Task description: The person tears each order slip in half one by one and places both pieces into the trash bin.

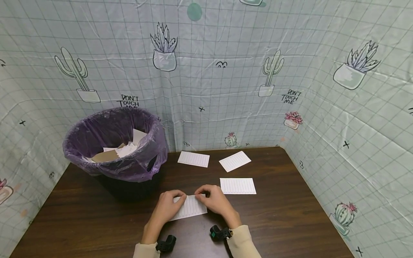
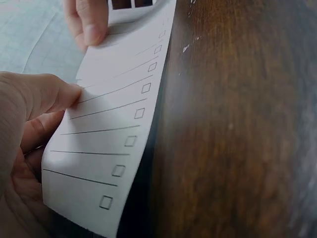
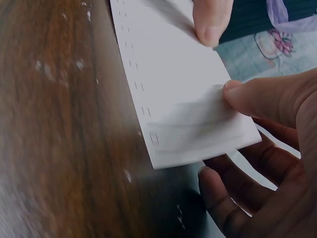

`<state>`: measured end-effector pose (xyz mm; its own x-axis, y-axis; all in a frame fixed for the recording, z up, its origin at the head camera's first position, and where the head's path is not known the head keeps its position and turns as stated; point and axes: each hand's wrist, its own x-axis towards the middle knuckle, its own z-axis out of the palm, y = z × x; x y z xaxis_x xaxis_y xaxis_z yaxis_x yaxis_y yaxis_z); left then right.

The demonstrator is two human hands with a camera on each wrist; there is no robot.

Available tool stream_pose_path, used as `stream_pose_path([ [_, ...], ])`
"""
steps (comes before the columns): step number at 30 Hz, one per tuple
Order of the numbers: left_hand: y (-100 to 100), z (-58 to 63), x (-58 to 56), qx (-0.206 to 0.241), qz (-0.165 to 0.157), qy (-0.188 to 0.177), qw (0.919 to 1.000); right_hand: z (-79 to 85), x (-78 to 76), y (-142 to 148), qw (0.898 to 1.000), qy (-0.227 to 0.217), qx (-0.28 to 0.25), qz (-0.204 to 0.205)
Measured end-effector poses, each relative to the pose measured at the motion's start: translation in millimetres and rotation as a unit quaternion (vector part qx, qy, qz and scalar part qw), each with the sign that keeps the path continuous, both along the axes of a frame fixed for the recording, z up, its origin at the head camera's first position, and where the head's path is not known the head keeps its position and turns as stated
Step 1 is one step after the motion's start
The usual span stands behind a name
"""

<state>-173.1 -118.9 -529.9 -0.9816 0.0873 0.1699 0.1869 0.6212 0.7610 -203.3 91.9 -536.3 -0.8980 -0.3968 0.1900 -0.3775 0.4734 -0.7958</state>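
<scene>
Both hands pinch the far long edge of a white checklist card, which is held just over the table. Thumb and fingers of the left hand grip it left of the middle, and the right hand grips it a short way to the right. Ruled lines and a row of small square boxes along the near edge show on the card in the left wrist view. The right wrist view has the right thumb on top of the card, with fingers beneath it.
A dark bin with a purple liner stands at the back left, holding paper scraps and brown pieces. Three similar cards lie on the brown table: one card behind, another beside it, a third near the right hand.
</scene>
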Motion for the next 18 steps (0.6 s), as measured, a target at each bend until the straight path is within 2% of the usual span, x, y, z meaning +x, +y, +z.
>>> stream_pose_path([
  [18,-16,2.2,1.3,0.020,0.024,0.009,0.9995,-3.4,-7.7,21,0.998,0.010,-0.015,-0.059],
])
